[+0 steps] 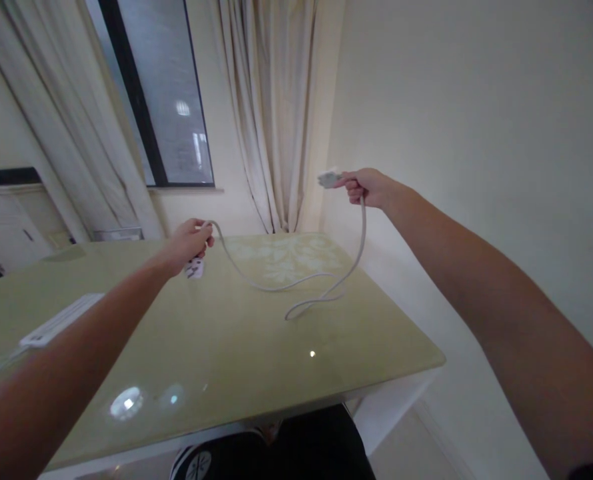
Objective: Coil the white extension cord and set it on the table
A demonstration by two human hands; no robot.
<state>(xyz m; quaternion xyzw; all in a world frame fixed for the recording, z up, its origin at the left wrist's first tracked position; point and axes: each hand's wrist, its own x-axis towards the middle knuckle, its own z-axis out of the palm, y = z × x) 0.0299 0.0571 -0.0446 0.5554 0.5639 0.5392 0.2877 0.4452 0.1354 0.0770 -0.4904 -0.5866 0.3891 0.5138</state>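
My left hand [192, 239] is closed around the upper end of a white power strip [194, 269], whose socket-marked lower part shows beneath the fingers. Most of the strip is hidden by the hand. From there a white cord [276, 289] runs right, dips to the tabletop in a loose loop, and rises to my right hand [369, 187]. That hand, raised near the wall, grips a pale plug [329, 179] with its prongs pointing left.
A glossy yellow-green table [246, 360] spreads in front of me. On its left lies another white strip [61, 321] with a cord, partly behind my left forearm. A wall [476, 133] borders the right side; curtains [271, 120] and a window [169, 93] stand behind.
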